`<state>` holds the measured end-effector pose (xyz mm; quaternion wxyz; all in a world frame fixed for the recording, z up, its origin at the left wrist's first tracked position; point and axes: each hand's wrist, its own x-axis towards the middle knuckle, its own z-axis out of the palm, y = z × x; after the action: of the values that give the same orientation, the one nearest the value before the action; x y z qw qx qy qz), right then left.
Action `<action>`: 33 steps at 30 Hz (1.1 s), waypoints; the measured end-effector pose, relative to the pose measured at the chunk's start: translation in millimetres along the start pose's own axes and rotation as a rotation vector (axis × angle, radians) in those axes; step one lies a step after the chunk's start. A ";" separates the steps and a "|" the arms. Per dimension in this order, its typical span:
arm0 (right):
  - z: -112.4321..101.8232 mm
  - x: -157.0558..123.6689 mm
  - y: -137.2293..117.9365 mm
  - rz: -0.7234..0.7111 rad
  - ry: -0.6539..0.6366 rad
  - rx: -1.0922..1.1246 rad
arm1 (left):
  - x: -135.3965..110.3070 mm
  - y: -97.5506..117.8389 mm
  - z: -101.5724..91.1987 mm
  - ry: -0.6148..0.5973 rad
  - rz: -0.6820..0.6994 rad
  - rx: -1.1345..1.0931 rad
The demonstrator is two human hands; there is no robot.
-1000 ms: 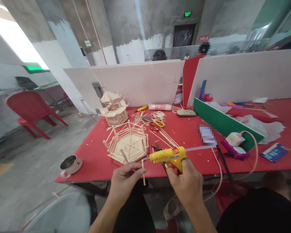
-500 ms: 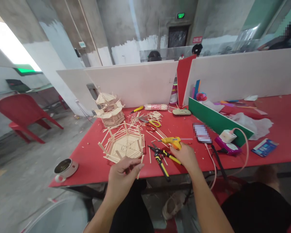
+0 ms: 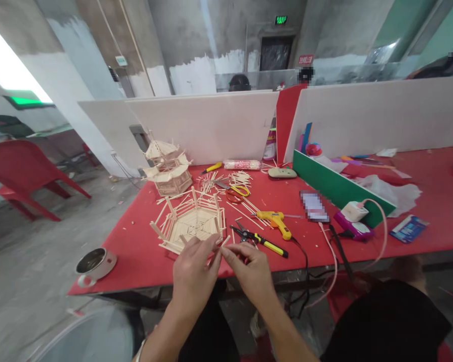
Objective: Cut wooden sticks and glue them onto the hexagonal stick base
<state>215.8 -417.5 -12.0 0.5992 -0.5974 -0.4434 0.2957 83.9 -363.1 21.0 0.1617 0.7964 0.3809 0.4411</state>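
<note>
My left hand (image 3: 195,266) is closed in a pinch on a short thin wooden stick (image 3: 226,241), just in front of the table edge. Close beside it my right hand (image 3: 249,266) is also closed, with its fingertips at the same stick. Behind my left hand stands a many-sided frame of wooden sticks (image 3: 173,229) with upright posts and a web-like floor; my hand covers part of its near side. A yellow glue gun (image 3: 275,219) lies on the table beyond my right hand. Pliers with black and yellow handles (image 3: 269,244) rest between them.
A stick-built pagoda (image 3: 169,178) stands at the back left of the red table (image 3: 130,236). Scissors (image 3: 239,191) and loose sticks (image 3: 211,185) lie behind the frame. A mug (image 3: 101,264) is near the left corner. A phone (image 3: 314,206), cables and a green board (image 3: 340,186) are on the right.
My right hand has let go of the glue gun, which now lies on the table, and has come left to the stick at my left hand. One plier handle is now hidden.
</note>
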 end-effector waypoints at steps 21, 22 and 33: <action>75.2 38.8 16.6 0.432 0.292 0.653 | -8.8 -81.5 -49.0 0.107 -0.149 -0.411; 77.8 38.8 16.6 0.433 0.293 0.656 | -10.7 -88.9 -42.2 0.072 -0.174 -0.464; 88.0 40.7 18.7 0.480 0.285 0.704 | -12.8 -108.8 -18.3 -0.033 -0.283 -0.527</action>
<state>158.8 -339.5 -32.4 0.7355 -0.4777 -0.0777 0.4741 14.2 -302.6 -40.8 0.4290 0.6731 0.3577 0.4847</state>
